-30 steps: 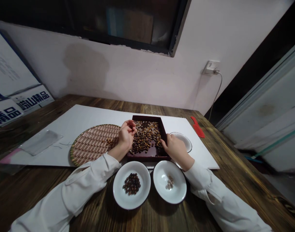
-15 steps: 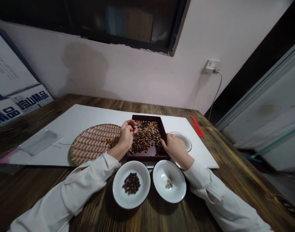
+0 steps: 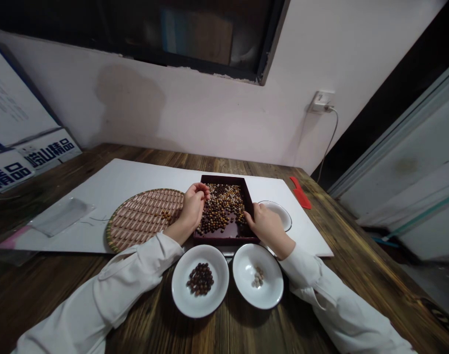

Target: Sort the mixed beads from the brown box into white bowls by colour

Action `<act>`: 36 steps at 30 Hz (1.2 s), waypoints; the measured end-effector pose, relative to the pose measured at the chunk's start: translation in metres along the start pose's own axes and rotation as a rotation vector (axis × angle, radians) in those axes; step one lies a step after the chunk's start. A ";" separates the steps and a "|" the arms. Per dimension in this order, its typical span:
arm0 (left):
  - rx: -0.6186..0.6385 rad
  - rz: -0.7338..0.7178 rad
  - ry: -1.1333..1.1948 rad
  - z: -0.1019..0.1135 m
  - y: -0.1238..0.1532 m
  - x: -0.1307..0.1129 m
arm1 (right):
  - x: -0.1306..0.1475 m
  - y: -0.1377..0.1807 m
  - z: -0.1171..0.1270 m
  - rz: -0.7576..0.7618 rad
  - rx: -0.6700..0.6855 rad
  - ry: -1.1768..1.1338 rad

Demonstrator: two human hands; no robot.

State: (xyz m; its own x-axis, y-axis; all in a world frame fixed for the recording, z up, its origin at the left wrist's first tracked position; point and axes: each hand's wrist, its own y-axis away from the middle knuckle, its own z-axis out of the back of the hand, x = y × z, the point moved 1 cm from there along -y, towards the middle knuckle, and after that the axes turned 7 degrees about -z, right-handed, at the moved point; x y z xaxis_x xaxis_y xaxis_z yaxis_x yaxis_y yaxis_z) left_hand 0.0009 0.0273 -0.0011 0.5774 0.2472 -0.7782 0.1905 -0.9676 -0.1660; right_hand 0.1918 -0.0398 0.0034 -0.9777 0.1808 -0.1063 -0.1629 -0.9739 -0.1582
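Observation:
A dark red tray holds many loose beads in brown, yellow and pale tones. Over its left wall is my left hand, fingers curled in toward the thumb; whatever may be between the fingertips is too small to make out. My right hand grips the tray's right wall, thumb on the inner side. Nearer to me stand two white bowls: the left bowl contains dark brown beads, the right bowl a few pale beads.
A round woven tray with several yellowish beads lies to the left. Partly behind my right hand is another white bowl. A red comb-like object, a clear plastic bag and a white board are on the wooden table.
The fingers of my left hand have shifted very slightly to the right over the tray and curled a little closer. My right hand stays where it was on the tray wall.

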 end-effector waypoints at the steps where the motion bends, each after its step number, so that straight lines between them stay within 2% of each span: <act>1: 0.003 0.001 -0.002 0.000 0.000 0.000 | 0.000 0.000 0.000 0.000 -0.005 0.002; 36: 0.057 0.016 -0.026 0.000 -0.002 0.005 | 0.001 0.001 0.003 0.002 0.023 0.004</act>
State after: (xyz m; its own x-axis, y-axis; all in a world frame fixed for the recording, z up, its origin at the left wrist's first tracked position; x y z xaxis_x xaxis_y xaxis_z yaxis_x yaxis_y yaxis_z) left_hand 0.0036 0.0302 -0.0052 0.5587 0.2310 -0.7965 0.1356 -0.9729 -0.1871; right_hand 0.1902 -0.0405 0.0060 -0.9776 0.1791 -0.1107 -0.1637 -0.9772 -0.1350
